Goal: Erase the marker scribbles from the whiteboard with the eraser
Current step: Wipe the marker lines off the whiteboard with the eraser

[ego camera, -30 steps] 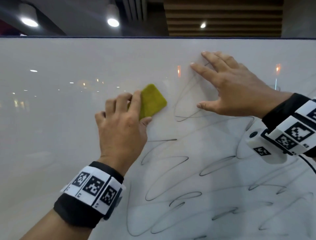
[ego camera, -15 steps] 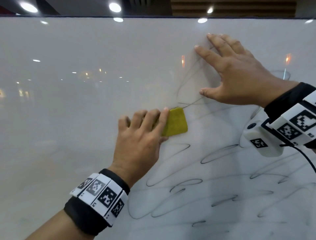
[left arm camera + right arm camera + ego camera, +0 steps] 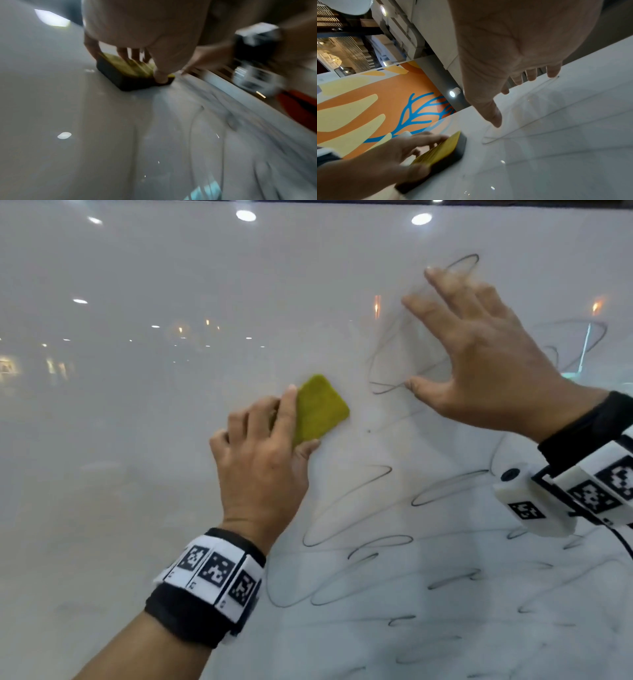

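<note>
1. Low on the glossy whiteboard [image 3: 120,440], nearest the camera, looping black scribbles [image 3: 359,542] remain; I judge most of the erasing undone.
2. Higher, the left hand [image 3: 260,460] grips the yellow felt-backed eraser [image 3: 320,409] against wiped board.
3. Farthest, the right hand [image 3: 486,364] rests splayed, holding nothing, over faint lines.

My left hand [image 3: 260,470] has swept the eraser [image 3: 320,409] up and leftward again — off the scribbles [image 3: 387,385] it touched half a second ago; the loop by my right hand [image 3: 486,364] looks fainter.
</note>
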Demonstrator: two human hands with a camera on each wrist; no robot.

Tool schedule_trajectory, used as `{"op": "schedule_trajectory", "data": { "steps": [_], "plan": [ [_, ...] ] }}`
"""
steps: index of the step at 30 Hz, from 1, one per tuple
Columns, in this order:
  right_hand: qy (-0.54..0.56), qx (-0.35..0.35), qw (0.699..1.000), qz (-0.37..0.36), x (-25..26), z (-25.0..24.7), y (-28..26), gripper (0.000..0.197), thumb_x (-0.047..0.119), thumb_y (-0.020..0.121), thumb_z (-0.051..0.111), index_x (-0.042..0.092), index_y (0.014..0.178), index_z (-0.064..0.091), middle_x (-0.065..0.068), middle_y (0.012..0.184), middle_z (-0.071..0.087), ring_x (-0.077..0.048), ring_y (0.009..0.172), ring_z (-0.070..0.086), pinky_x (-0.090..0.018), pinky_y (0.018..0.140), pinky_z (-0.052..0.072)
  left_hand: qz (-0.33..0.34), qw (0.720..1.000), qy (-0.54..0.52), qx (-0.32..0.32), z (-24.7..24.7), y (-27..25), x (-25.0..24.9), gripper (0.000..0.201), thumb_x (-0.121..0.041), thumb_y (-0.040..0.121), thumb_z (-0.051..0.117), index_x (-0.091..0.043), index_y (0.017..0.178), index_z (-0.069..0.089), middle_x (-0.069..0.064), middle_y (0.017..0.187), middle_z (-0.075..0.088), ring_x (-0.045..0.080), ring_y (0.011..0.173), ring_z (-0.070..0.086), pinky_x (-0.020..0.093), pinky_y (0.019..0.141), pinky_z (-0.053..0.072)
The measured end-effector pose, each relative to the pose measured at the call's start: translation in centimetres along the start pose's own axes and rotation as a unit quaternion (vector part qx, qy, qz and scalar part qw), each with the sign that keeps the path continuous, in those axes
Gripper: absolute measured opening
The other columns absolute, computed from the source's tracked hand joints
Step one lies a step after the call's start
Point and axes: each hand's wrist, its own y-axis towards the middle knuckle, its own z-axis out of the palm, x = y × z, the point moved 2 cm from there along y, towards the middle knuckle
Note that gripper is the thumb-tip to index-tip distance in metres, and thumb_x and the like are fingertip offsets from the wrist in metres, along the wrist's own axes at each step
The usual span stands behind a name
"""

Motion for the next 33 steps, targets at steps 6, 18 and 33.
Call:
{"op": "schedule_trajectory", "data": {
  "steps": [6, 18, 33],
  "plan": [
    [-0.012, -0.030, 0.998, -0.061, 1.9, 2.2, -2.7, 0.068, 0.033, 0.079, 0.071, 0.011, 0.139, 0.049, -0.014, 0.148, 0.042, -0.037, 0.131, 0.038, -0.050, 0.104, 0.040, 0.225, 0.972, 0.065, 0.014, 0.4, -1.5, -0.8, 0.059, -0.038, 0.088, 0.064, -0.016, 0.141, 0.052, 0.003, 0.126, 0.058, 0.027, 0.109, 0.047, 0.047, 0.085, 0.040],
    [-0.056, 0.005, 0.996, -0.069, 2.8, 5.3, -6.1, 0.069, 0.025, 0.077, 0.072, 0.007, 0.140, 0.050, -0.017, 0.148, 0.043, -0.037, 0.129, 0.043, -0.048, 0.093, 0.044, 0.170, 0.984, 0.054, 0.012, 0.3, -1.5, -0.1, 0.062, -0.042, 0.084, 0.065, -0.017, 0.140, 0.052, 0.002, 0.125, 0.054, 0.027, 0.107, 0.045, 0.044, 0.083, 0.038],
    [-0.026, 0.010, 0.999, -0.041, 3.1, 6.1, -6.8, 0.073, 0.026, 0.080, 0.071, 0.008, 0.146, 0.044, -0.015, 0.155, 0.035, -0.035, 0.138, 0.034, -0.052, 0.105, 0.040, -0.009, 1.000, -0.006, -0.018, 0.4, -5.3, 1.1, 0.061, -0.042, 0.088, 0.064, -0.015, 0.141, 0.052, 0.004, 0.124, 0.048, 0.028, 0.103, 0.041, 0.046, 0.083, 0.038]
  ]
}}
